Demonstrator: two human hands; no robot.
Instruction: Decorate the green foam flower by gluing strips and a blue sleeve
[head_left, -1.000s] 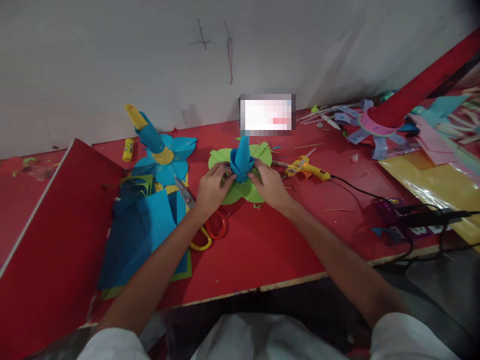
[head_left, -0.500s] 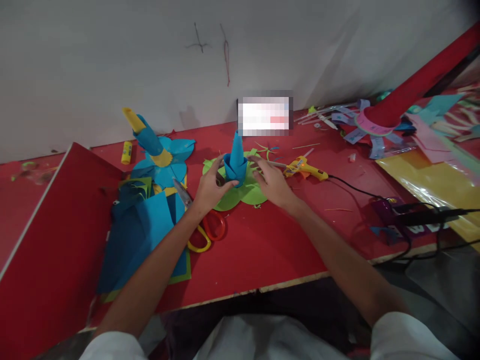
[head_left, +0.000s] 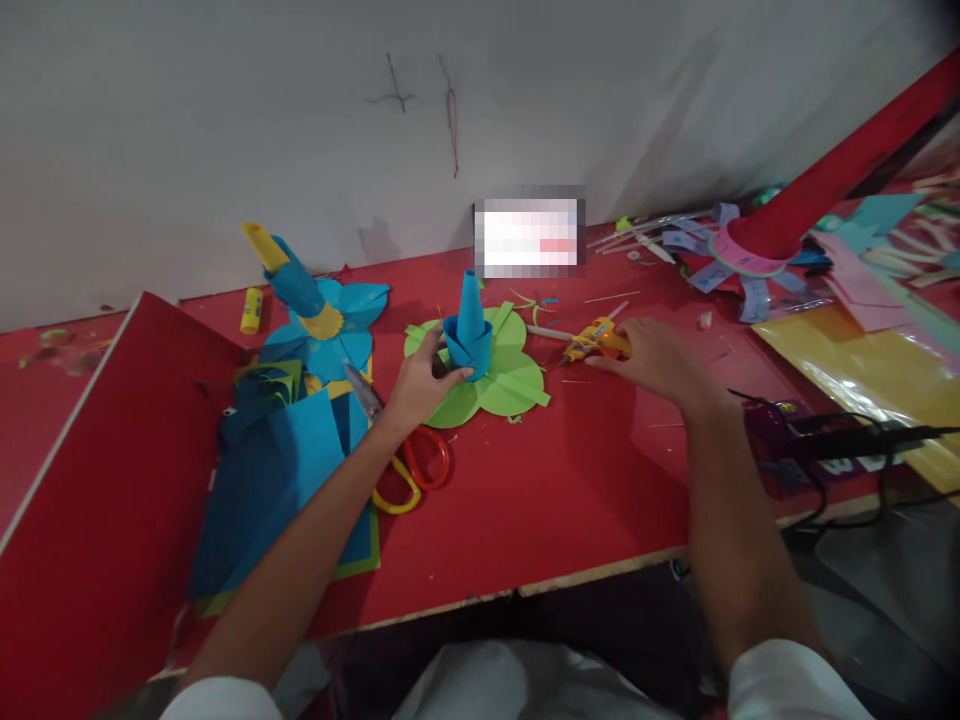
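Note:
A blue paper cone (head_left: 470, 310) rises upright out of a blue paper cup (head_left: 468, 352), which stands on a green petal-shaped paper base (head_left: 510, 372). My left hand (head_left: 421, 385) closes on the cup from its left side, thumb at the front. Off to the right, my right hand (head_left: 656, 358) has its fingers and thumb around the handle of a yellow hot glue gun (head_left: 598, 338) lying on the table; the palm hides part of the handle. Scissors (head_left: 405, 465) with red and yellow handles lie beneath my left wrist.
A blue and yellow paper flower (head_left: 330, 325) and a glue stick (head_left: 253, 311) stand at the back left. Blue paper sheets (head_left: 262, 490) lie by a red panel (head_left: 97, 470). Right are a power strip (head_left: 780, 425), black cables and yellow wrapping (head_left: 847, 360).
My right hand has left the blue paper cup and moved right to the glue gun's handle. My left hand stays at the cup.

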